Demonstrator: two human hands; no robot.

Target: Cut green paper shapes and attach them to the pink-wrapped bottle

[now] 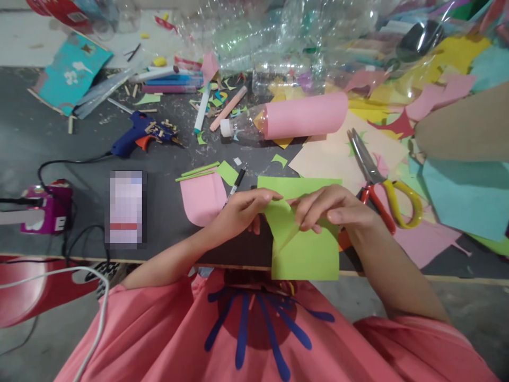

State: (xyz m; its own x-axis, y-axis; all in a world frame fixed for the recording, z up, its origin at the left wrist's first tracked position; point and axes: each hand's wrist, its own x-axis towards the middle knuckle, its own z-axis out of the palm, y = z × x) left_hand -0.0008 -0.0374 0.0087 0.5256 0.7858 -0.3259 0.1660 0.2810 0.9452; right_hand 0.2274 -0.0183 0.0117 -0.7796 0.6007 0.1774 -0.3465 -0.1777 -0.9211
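A light green sheet of paper (308, 254) hangs slightly over the table's front edge, its left side cut in or folded to a curve. My left hand (246, 209) pinches its left edge near the top, partly hiding that spot. From the other side my right hand (334, 207) bends its fingers onto the middle of the sheet and grips it there. Just left of my left hand lie a pink rounded paper piece (202, 199) with thin green strips along its top and a black-and-white marker (237, 183). Scissors (377, 180) with red and yellow handles rest beside my right hand.
Behind the sheet lies a clear bottle wrapped in pink paper (306, 116). To the left are a blue glue gun (137, 132), a phone (126, 209) and a purple power box (45, 209) with cables. Plastic bottles (238, 37), paper scraps and markers crowd the back.
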